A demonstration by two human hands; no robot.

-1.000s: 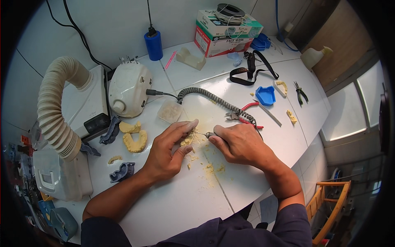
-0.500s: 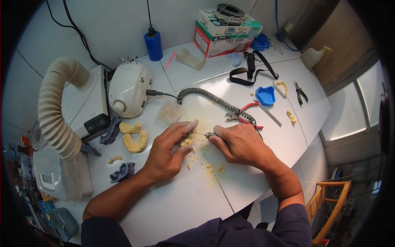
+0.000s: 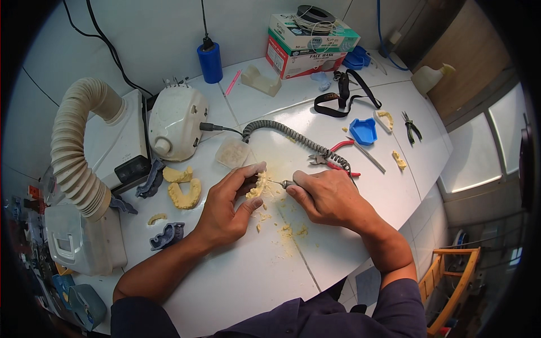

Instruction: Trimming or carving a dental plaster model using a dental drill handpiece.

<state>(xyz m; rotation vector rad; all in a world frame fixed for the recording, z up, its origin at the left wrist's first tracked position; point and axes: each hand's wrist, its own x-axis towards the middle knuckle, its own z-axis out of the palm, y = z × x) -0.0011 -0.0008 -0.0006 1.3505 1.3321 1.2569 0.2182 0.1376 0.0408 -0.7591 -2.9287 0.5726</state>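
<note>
Between its thumb and fingers my left hand pinches a small pale yellow dental cast, shaped like a row of teeth. My right hand is closed round a rotary handpiece, its thin bur aimed left at the cast. Tip and cast are very close; whether they touch cannot be made out. Pale yellow chips and dust lie on the white tabletop below. A grey coiled cord runs from near my right hand toward a white control unit.
Yellow horseshoe casts and grey impression pieces lie left. A clear small box stands beyond my left hand. Red-handled cutters, a blue tray and black pliers lie right. A ribbed hose arches at far left.
The cast has turned in my left hand's fingers, showing more of its toothed side. The left fingertips have shifted slightly left. My right hand has barely moved.
</note>
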